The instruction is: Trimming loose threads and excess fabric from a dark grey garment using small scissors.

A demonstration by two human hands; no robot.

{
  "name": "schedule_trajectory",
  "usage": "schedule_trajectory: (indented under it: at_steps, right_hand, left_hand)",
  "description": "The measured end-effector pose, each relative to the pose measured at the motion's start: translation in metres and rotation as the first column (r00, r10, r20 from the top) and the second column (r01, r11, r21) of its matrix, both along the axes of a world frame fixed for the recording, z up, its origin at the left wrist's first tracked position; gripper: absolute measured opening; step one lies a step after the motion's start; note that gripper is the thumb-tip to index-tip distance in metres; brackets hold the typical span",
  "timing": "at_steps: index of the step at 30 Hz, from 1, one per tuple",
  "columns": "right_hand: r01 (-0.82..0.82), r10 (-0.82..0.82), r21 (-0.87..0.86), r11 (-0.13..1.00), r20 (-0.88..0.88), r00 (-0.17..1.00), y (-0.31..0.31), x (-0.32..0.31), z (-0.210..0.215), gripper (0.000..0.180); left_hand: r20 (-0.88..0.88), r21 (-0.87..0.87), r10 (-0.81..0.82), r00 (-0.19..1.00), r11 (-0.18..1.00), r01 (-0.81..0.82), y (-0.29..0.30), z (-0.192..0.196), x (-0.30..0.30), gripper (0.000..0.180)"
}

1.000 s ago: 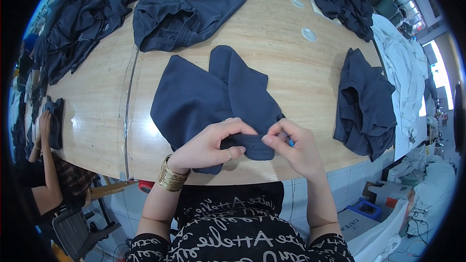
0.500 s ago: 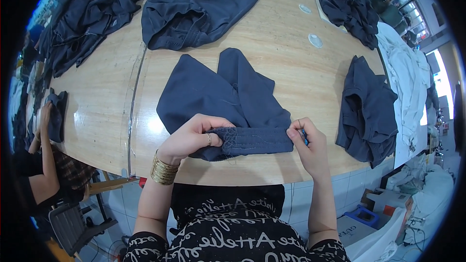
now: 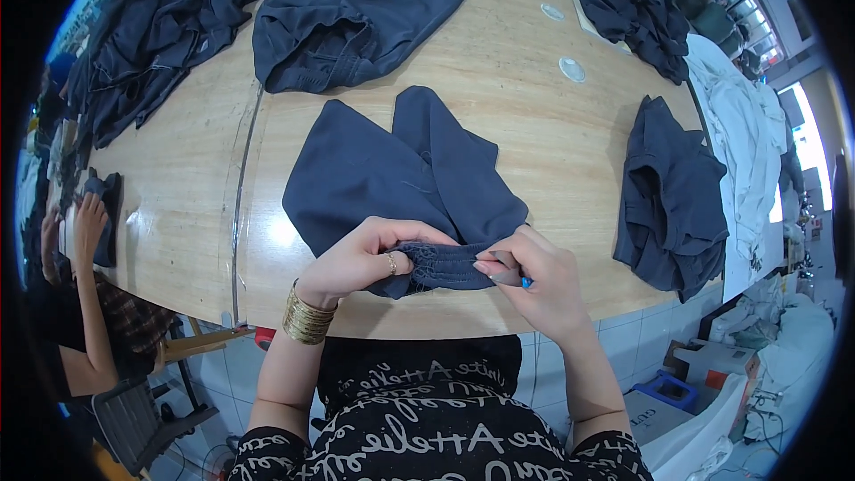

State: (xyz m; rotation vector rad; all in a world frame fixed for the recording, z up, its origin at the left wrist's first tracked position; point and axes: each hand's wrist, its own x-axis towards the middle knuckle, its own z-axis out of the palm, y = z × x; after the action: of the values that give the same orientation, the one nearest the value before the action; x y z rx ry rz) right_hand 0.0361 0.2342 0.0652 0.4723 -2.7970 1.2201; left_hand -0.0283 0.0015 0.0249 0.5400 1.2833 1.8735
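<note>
Dark navy shorts (image 3: 356,174) lie on the table in front of me, legs pointing away and the elastic waistband (image 3: 450,265) toward me. My left hand (image 3: 361,260) grips the waistband, thumb on top and fingers inside it. Loose threads hang in a tangle beside that thumb. In my right hand (image 3: 543,281) are small thread snips (image 3: 506,269), of which grey blades and a bit of blue show; the rest is hidden in the palm. The blades and fingertips are at the waistband's right part, which looks bunched between my hands.
Another pair of navy shorts (image 3: 356,31) lies farther off, and a folded dark garment (image 3: 668,196) is at the right. A dark garment heap (image 3: 169,36) covers the far left. White cloth (image 3: 735,142) hangs along the right edge. At the left, a co-worker's hands (image 3: 87,223) handle dark fabric.
My right hand has moved left from the waistband's right end to nearer my left hand, and the snips' blades now show. The waistband has gone from stretched flat to bunched.
</note>
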Motion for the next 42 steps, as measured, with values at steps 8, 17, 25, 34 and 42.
schedule_trajectory:
  at_steps: [8,17,25,34,42]
  right_hand:
    - [0.121,-0.029,-0.366,0.923,0.246,0.969,0.006,0.001,0.004,0.008]
    - [0.359,-0.354,-0.591,0.722,0.13,0.926,0.038,-0.004,0.024,0.005]
    - [0.367,-0.286,-0.433,0.823,0.243,0.927,0.03,0.0,0.025,0.009]
    - [0.315,-0.195,-0.404,0.859,0.311,0.93,0.019,-0.001,0.022,0.008]
    - [0.089,-0.059,-0.159,0.983,0.185,0.981,0.027,0.005,0.02,0.019]
  left_hand:
    - [-0.022,-0.087,0.001,1.0,0.996,-0.003,0.006,0.003,0.004,0.03]
    - [-0.039,-0.084,0.056,0.998,0.995,-0.059,0.005,0.003,0.003,0.028]
    - [-0.198,-0.157,0.057,0.979,0.984,-0.089,0.003,0.006,0.003,0.027]
    - [-0.591,-0.266,0.031,0.806,0.936,-0.231,0.018,0.013,0.008,0.033]
    - [-0.759,-0.194,-0.007,0.651,0.957,-0.216,0.07,0.012,0.015,0.019]
